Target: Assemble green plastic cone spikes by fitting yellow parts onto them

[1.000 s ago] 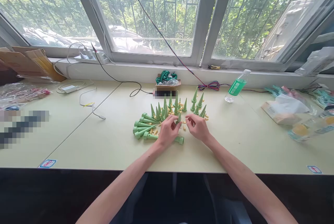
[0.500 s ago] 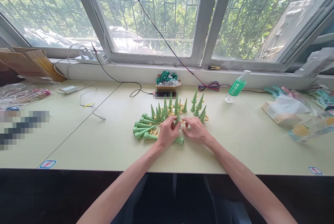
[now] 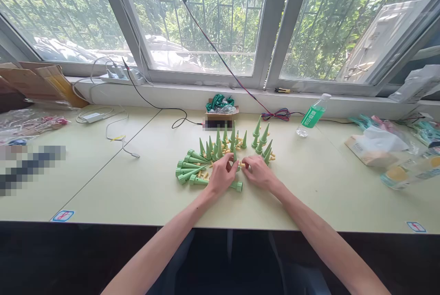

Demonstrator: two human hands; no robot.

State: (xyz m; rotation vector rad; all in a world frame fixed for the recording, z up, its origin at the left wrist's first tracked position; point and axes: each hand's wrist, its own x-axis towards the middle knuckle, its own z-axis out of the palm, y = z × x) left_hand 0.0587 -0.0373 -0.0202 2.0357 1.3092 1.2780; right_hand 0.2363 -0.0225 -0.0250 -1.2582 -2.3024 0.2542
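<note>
My left hand (image 3: 222, 172) is closed around an upright green plastic watering spike (image 3: 235, 154), its pointed tip rising above the fingers. Just to the right, my right hand (image 3: 257, 171) pinches a small tan peg (image 3: 242, 165) against the side of that spike. How deep the peg sits is hidden by the fingers. Several more green spikes (image 3: 219, 149) stand point-up behind my hands, with tan pegs among them. On the left, other green spikes (image 3: 188, 171) lie on their sides, and one lying spike (image 3: 237, 186) is partly covered by my left hand.
On the table (image 3: 137, 189), a small box (image 3: 222, 114) with green wrapping sits at the back. A green-labelled bottle (image 3: 312, 116) and a tissue box (image 3: 369, 148) stand to the right. White cables (image 3: 120, 132) and plastic bags (image 3: 32, 123) lie on the left.
My right hand's fingers have drawn closer together around the tan peg beside the held spike. My left hand keeps its hold on the spike almost unchanged.
</note>
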